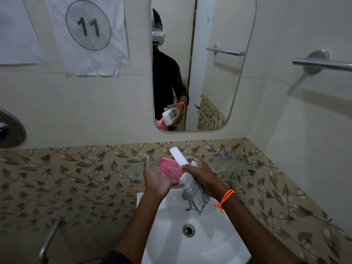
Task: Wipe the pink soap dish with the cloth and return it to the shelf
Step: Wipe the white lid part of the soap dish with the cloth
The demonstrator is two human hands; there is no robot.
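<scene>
a white sink [167, 216] lies below a glass shelf [228, 162]. above the sink, the left hand [158, 180] cradles the pink soap dish [169, 171] while the right hand [202, 174] grips the cloth [194, 189] and a white bar [177, 156] against it.

Pink soap dish [170, 169], white grey-checked cloth [194, 189], orange wristband [225, 199], leaf-patterned tiles [76, 178]

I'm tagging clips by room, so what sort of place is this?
Most likely a small bathroom: a white ceramic washbasin sits below a rounded wall mirror, with a chrome towel rail on the tiled wall.
</scene>
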